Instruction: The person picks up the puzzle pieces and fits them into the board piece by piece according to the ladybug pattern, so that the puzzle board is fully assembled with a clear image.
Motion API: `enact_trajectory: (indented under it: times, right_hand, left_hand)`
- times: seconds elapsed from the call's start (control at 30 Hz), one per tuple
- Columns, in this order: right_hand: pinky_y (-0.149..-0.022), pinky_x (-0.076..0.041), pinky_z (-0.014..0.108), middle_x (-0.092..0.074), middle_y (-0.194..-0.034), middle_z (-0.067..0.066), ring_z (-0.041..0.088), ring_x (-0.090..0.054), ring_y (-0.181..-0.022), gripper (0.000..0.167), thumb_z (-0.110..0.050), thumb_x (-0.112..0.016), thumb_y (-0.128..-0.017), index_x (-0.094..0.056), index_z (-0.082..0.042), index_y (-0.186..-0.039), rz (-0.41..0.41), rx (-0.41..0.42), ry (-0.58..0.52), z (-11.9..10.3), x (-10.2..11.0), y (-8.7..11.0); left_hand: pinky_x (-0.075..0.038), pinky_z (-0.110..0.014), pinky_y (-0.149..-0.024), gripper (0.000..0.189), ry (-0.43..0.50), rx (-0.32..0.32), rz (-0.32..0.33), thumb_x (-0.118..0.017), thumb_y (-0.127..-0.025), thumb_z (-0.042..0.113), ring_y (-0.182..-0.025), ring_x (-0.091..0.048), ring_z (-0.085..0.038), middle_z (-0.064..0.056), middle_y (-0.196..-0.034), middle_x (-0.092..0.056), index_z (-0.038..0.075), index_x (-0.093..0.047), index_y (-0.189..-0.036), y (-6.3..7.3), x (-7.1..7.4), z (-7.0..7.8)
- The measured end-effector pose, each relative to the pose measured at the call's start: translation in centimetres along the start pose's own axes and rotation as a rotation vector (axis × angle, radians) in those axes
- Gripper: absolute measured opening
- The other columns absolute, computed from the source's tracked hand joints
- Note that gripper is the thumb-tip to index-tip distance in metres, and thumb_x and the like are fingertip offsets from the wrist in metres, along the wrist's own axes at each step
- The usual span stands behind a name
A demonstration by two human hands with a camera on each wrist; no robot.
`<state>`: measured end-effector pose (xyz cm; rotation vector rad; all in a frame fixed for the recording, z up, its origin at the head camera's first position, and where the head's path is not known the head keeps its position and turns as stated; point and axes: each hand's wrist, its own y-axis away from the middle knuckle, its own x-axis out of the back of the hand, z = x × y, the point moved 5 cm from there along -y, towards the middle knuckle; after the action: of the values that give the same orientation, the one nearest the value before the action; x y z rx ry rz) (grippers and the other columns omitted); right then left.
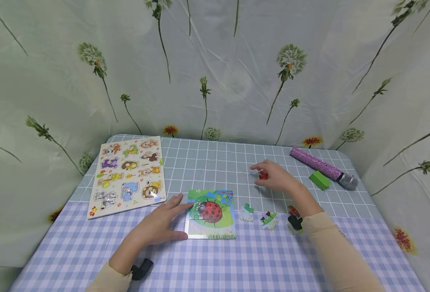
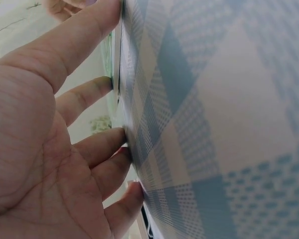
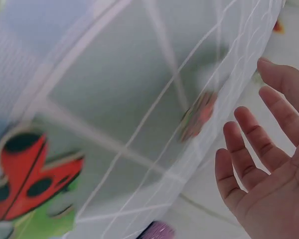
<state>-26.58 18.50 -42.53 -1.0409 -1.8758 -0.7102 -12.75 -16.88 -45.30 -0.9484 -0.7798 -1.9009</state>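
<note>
My left hand [image 1: 164, 221] lies spread at the left side of a square ladybug puzzle board [image 1: 211, 233], index finger over its picture and thumb at its lower left edge. In the left wrist view, the fingers [image 2: 84, 97] reach to the board's edge and the checked cloth. Over the grey gridded cloth, my right hand [image 1: 275, 175] hovers beside a small red puzzle piece [image 1: 263, 174]. The right wrist view shows that hand's fingers apart from the piece [image 3: 199, 115], with nothing in them. Another red-and-black ladybug piece [image 3: 25, 174] lies nearer the wrist.
Two loose puzzle pieces, one green and white [image 1: 247, 213] and one with mushrooms [image 1: 269, 221], lie right of the board. An animal peg puzzle [image 1: 129, 174] sits at the left. At the right back are a green block [image 1: 320, 180] and a glittery purple microphone [image 1: 317, 164].
</note>
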Motion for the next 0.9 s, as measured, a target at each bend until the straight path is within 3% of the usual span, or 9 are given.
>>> enact_trajectory:
  times: [0.33, 0.73, 0.9]
  right_hand:
    - [-0.114, -0.049, 0.067, -0.058, -0.145, 0.032, 0.050, -0.058, -0.132, 0.055, -0.008, -0.076, -0.094, -0.063, -0.004, -0.147, -0.063, -0.095, -0.032, 3.5, 0.6, 0.6]
    - [-0.102, -0.052, 0.061, -0.060, -0.139, 0.028, 0.039, -0.059, -0.117, 0.060, -0.002, -0.076, -0.086, -0.065, -0.006, -0.146, -0.070, -0.117, -0.061, 4.6, 0.7, 0.6]
    - [-0.106, -0.051, 0.063, -0.057, -0.145, 0.027, 0.042, -0.058, -0.124, 0.062, -0.003, -0.076, -0.086, -0.065, -0.008, -0.147, -0.072, -0.127, -0.063, 5.0, 0.5, 0.3]
  left_hand:
    - [-0.030, -0.073, -0.127, 0.088, 0.001, -0.001, -0.002, -0.091, -0.084, 0.045, -0.163, -0.028, -0.046, -0.021, -0.177, -0.028, 0.021, -0.053, -0.160, -0.1, -0.1, -0.2]
    - [-0.030, -0.073, -0.127, 0.088, 0.007, -0.007, -0.014, -0.091, -0.084, 0.045, -0.163, -0.028, -0.047, -0.021, -0.176, -0.028, 0.022, -0.053, -0.160, -0.2, -0.3, -0.1]
    - [-0.027, -0.071, -0.130, 0.089, 0.013, 0.013, -0.020, -0.091, -0.084, 0.046, -0.164, -0.026, -0.046, -0.019, -0.178, -0.025, 0.024, -0.052, -0.161, -0.2, -0.3, -0.2]
